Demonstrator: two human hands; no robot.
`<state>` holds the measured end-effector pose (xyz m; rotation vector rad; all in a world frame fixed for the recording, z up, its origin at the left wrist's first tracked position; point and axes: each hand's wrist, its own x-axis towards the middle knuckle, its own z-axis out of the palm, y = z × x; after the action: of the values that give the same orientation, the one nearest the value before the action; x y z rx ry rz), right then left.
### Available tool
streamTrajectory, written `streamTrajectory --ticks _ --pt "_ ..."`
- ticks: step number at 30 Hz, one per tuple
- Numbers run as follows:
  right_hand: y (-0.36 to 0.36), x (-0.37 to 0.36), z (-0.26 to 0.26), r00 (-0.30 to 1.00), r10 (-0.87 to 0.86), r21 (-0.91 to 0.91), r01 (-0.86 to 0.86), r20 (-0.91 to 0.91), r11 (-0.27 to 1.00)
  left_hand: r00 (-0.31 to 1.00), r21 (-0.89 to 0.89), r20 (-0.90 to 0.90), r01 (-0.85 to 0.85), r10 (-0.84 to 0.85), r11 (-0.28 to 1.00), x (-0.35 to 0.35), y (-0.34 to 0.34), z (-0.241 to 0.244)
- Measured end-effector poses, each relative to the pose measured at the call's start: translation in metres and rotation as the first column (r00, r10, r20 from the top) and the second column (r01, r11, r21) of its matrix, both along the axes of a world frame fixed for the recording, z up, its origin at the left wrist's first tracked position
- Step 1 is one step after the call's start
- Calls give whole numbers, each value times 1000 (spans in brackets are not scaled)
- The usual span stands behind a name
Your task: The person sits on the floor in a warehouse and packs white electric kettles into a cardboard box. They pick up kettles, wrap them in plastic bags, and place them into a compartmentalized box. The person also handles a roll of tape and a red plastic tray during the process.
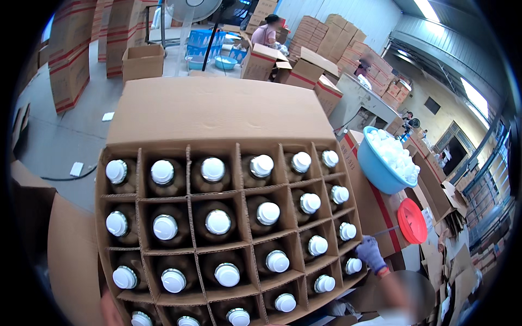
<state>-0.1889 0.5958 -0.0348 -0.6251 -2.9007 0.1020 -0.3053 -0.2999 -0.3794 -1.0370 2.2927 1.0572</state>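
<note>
An open cardboard carton point(220, 110) with corrugated dividers point(240, 167) stands before me. Its compartments hold several dark-looking bottles, each topped by a white cap point(218, 222) with a shiny silvery rim. My right hand point(370, 254), in a light purple-grey glove, is at the carton's right edge, its fingers curled against the wall. A thin dark rod or strip runs from near this hand towards a red round plastic dish or lid point(412, 221). At the lower left, blurred skin of my left hand or forearm point(111, 307) shows against the carton's left side; the fingers are hidden.
On a closed carton point(373, 195) at right, a light blue basin point(385, 171) holds white caps. Flattened cardboard point(454, 261) lies right. An open box point(142, 63), stacked cartons and a fan point(193, 6) stand beyond. Co-workers point(265, 36) are farther back.
</note>
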Motion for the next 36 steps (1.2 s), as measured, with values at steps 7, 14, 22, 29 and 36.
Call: streamTrajectory --ticks 7,14,22,29,36 --pt "-6 49 -81 967 -204 -36 212 152 977 993 -16 -110 45 -46 999 -45 -4 18" --pt "-3 63 -104 962 -231 -91 246 144 965 989 -96 -80 114 -121 989 -27 -3 33" --pt "6 53 -100 935 -273 -88 298 227 950 858 -313 -189 408 -477 858 -158 99 77" --pt "29 73 -129 998 -65 -280 68 22 958 586 -432 -662 210 -467 877 -210 277 292" --pt "-41 33 -85 972 -197 -397 232 129 888 314 -471 -761 333 -567 817 -16 336 316"
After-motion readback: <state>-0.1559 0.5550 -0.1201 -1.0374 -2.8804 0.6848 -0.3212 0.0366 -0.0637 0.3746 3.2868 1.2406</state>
